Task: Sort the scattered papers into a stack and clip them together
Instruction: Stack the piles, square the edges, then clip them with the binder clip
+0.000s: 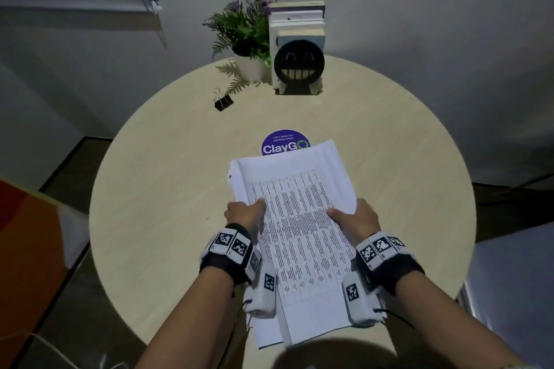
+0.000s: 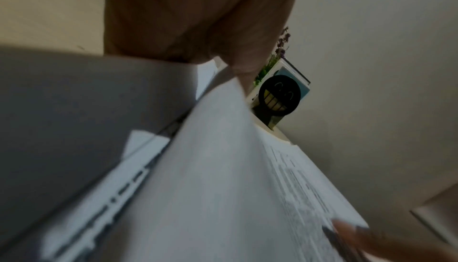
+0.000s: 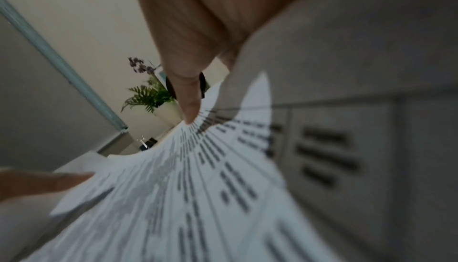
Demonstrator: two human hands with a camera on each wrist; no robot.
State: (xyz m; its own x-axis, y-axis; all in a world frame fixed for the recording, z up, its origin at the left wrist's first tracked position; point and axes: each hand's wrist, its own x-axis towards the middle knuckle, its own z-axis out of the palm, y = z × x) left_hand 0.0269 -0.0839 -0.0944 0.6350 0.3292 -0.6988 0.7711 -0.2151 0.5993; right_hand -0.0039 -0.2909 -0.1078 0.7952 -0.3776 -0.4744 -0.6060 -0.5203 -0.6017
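A stack of white printed papers [image 1: 299,237] is held above the round table [image 1: 168,189], its sheets slightly offset at the near end. My left hand [image 1: 244,213] grips the stack's left edge, thumb on top. My right hand [image 1: 350,216] grips the right edge the same way. In the left wrist view the papers [image 2: 218,178] fill the frame under my left hand [image 2: 198,21]. The right wrist view shows my right hand's thumb [image 3: 190,99] pressing on the printed sheet [image 3: 198,188]. A black binder clip [image 1: 223,101] lies on the table, far left of centre.
A potted plant with purple flowers [image 1: 245,36] and a bookend with a smiley face holding books [image 1: 298,51] stand at the table's far edge. A purple round sticker [image 1: 283,142] shows beyond the papers. An orange object [image 1: 27,234] sits left of the table.
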